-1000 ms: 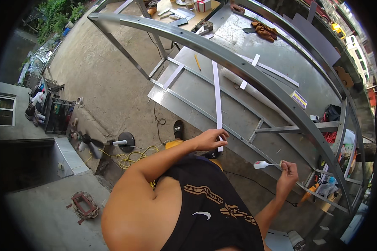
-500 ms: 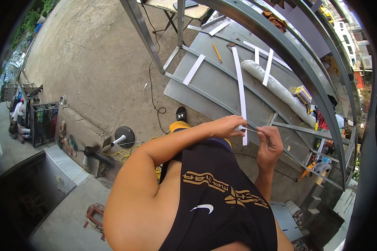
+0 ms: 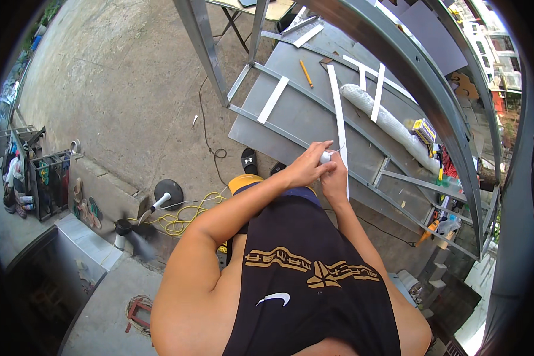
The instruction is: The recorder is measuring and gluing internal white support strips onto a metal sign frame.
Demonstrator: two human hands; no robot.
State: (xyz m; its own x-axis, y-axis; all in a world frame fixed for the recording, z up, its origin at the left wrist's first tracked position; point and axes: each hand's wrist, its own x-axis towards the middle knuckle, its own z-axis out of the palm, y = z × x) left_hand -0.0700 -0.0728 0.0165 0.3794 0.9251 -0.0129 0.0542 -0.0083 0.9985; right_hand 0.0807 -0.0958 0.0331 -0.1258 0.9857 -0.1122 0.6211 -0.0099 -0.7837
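The left hand [image 3: 307, 167] has its fingers clamped on a small white bottle [image 3: 326, 156], which sits between the two hands. The right hand [image 3: 337, 177] meets it, fingers partly hidden; whether they grip cannot be told. Running behind the right fingers and away beyond them is a long white strip [image 3: 338, 110]. Past the fingers lies a metal sheet [image 3: 249, 132], with a wrapped roll [image 3: 388, 124] to their right and a pencil [image 3: 305, 73] farther ahead. A curved beam [image 3: 424, 77] arches right of the fingers, hiding part of the scene. Farthest ahead is a tabletop [image 3: 276, 12].
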